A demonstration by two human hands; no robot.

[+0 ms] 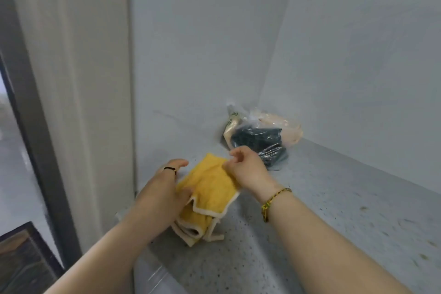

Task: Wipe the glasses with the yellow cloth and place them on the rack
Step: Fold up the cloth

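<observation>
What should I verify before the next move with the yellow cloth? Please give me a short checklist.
1. Left hand holds the yellow cloth: ok.
2. Right hand pinches the cloth's upper edge: ok.
3. Cloth spread open: not ok, its lower part is folded and bunched.
4. Glasses within view: not ok, none visible.
5. Rack within view: not ok, none visible.
6. Plastic bags clear of the cloth: cannot tell, the right hand hides the gap.

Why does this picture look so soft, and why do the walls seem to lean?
In the head view the wide-angle lens bows the dark frame at left; the whole view is soft, the right hand slightly smeared; light is flat, with only a faint shadow under the yellow cloth; small glints on the plastic bags.
</observation>
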